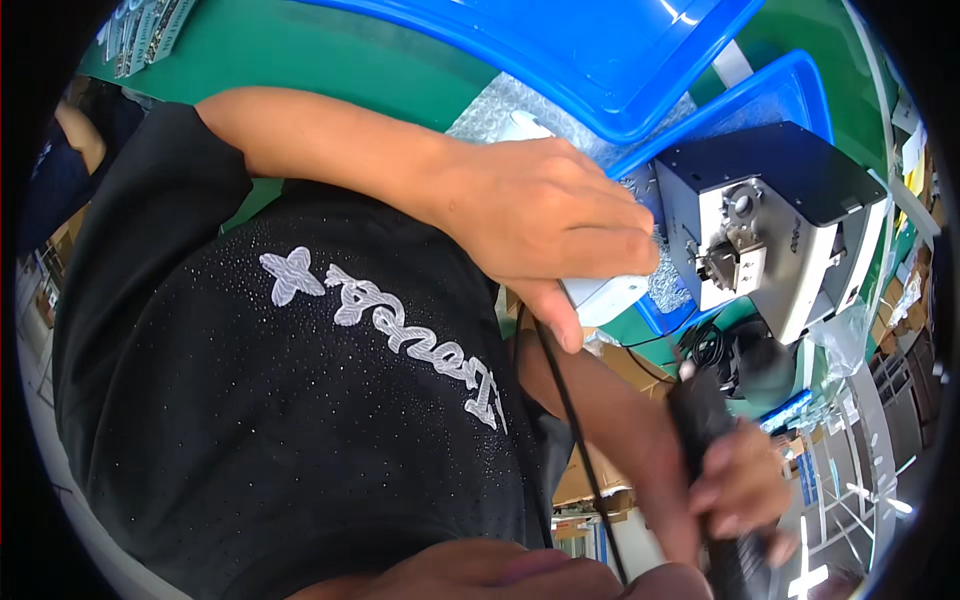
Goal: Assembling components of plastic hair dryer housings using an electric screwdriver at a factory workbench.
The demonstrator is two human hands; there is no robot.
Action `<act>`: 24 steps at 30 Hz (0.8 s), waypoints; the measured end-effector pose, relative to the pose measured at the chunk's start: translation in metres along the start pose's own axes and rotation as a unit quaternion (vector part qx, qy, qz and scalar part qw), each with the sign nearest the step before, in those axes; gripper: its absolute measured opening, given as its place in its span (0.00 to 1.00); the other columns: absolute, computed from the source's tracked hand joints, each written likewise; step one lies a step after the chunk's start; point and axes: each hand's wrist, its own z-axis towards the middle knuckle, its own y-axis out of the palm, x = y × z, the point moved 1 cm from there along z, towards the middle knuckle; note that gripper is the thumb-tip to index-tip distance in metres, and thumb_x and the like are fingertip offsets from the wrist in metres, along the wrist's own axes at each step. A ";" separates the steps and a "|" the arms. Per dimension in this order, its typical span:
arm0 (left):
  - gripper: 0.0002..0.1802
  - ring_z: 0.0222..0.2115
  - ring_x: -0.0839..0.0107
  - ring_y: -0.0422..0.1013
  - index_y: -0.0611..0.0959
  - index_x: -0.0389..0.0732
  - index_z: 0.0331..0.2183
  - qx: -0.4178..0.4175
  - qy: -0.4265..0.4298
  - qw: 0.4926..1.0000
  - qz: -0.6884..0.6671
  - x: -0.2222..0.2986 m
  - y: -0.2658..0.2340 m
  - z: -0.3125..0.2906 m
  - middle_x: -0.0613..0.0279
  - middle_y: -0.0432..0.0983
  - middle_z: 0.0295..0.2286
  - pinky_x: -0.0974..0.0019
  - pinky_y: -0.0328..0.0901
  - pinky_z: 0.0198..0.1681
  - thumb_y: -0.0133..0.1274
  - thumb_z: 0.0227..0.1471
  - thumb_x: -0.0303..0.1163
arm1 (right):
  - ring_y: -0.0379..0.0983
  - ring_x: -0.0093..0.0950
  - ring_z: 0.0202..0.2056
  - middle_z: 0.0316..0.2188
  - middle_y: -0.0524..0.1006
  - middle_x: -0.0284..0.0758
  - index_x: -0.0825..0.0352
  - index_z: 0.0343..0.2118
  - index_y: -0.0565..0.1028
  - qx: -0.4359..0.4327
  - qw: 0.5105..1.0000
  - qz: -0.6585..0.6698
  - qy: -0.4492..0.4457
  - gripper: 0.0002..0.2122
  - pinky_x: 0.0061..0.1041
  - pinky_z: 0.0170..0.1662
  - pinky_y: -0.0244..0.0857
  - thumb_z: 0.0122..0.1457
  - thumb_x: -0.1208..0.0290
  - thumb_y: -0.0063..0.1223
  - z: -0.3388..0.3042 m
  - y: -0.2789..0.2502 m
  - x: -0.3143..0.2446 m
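Note:
My left hand (555,215) reaches across from the upper left, back of the hand up and fingers closed over a white plastic housing (608,300). Most of that housing is hidden beneath the palm; a smooth rounded end shows below the fingers. On the lower right, my right hand (740,480) is wrapped round a black electric screwdriver (700,415), blurred by motion. Its narrow tip points up, apart from the housing. Close by on the right stands a dark box-shaped screw feeder (790,190) with a metal mechanism on its front.
Blue plastic bins (600,70) stand at the top, beside bubble wrap (500,105) on the green table (300,50). A black cable (575,410) hangs in front of my chest. Coiled black wires (708,345) lie below the feeder. Another person's arm (80,135) shows at far left.

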 end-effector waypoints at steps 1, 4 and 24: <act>0.40 0.22 0.61 0.72 0.75 0.29 0.35 0.001 -0.002 1.000 -0.009 0.001 0.003 0.000 0.54 0.72 0.26 0.65 0.67 0.20 0.46 0.55 0.65 | 0.65 0.25 0.18 0.21 0.68 0.31 0.61 0.51 0.68 -0.023 1.000 -0.007 -0.006 0.24 0.29 0.24 0.63 0.62 0.47 0.40 -0.008 0.013 -0.017; 0.40 0.21 0.61 0.71 0.75 0.30 0.34 0.004 -0.006 1.000 0.009 -0.002 0.003 -0.002 0.55 0.71 0.25 0.66 0.66 0.19 0.44 0.55 0.66 | 0.65 0.24 0.20 0.21 0.66 0.28 0.62 0.54 0.67 -0.127 0.981 0.016 0.144 0.17 0.27 0.27 0.65 0.66 0.59 0.40 0.005 0.007 -0.054; 0.39 0.21 0.59 0.71 0.74 0.29 0.36 -0.100 -0.042 0.992 -0.066 0.002 -0.009 0.012 0.53 0.72 0.26 0.62 0.67 0.21 0.50 0.52 0.63 | 0.67 0.29 0.15 0.21 0.71 0.36 0.64 0.52 0.64 0.037 0.989 -0.115 -0.090 0.33 0.33 0.17 0.65 0.61 0.34 0.39 0.021 0.001 0.021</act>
